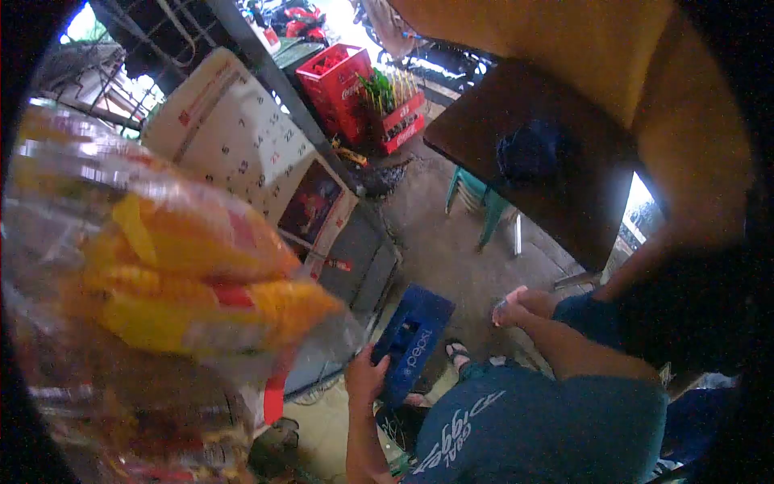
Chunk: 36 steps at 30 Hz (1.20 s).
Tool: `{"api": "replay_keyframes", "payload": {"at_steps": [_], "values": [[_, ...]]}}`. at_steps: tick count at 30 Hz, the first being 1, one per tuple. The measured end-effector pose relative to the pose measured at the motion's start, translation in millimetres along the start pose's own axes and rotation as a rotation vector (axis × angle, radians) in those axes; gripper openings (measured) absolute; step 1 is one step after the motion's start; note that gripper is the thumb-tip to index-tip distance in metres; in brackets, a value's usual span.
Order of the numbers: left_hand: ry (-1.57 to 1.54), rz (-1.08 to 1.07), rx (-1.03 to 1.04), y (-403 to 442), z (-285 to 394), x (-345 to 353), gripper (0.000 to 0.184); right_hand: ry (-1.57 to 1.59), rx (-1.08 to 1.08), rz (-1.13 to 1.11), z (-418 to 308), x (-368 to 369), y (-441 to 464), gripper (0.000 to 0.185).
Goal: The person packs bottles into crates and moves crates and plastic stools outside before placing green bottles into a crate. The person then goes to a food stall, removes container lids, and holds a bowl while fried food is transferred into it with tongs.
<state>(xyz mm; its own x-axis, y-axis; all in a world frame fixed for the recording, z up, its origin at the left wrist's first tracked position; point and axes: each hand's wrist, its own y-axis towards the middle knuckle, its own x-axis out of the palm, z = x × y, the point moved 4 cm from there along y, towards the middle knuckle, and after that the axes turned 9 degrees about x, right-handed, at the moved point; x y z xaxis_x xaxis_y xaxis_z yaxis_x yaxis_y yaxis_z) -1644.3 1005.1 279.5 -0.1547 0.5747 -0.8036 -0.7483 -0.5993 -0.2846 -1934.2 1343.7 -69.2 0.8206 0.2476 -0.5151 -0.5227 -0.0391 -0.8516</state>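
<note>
In the head view, my left hand (367,375) is closed on the near edge of a blue Pepsi crate (421,319), held low beside my body. The crate is tilted, its white lettering upside down to me. My right arm (685,137) is raised close to the camera and blurred; it runs toward the top edge, and its hand does not show. My teal shirt (548,427) fills the bottom. A sandalled foot (458,351) is just beyond the crate, and another foot (509,306) lies to its right.
Clear plastic bags with yellow and orange packets (193,274) hang close at left. Behind them are a wall calendar (254,145) and a grey panel (347,274). Red Coca-Cola crates (339,93), some with bottles, stand beyond. A dark table (484,113) holds a dark cloth-like item (528,153); green stool legs (492,218) show below.
</note>
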Motion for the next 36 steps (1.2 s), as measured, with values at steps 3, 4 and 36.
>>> {"api": "replay_keyframes", "payload": {"at_steps": [3,4,36], "values": [[-0.264,0.126,0.04,32,51,-19,0.041,0.223,-0.176,0.046,4,-11,9,0.036],[-0.266,0.125,0.047,43,61,-23,0.041,0.304,-0.24,0.075,6,-17,11,0.037],[-0.153,0.404,0.304,628,285,-36,0.038,0.679,-0.114,0.714,8,-522,75,0.054]]}}
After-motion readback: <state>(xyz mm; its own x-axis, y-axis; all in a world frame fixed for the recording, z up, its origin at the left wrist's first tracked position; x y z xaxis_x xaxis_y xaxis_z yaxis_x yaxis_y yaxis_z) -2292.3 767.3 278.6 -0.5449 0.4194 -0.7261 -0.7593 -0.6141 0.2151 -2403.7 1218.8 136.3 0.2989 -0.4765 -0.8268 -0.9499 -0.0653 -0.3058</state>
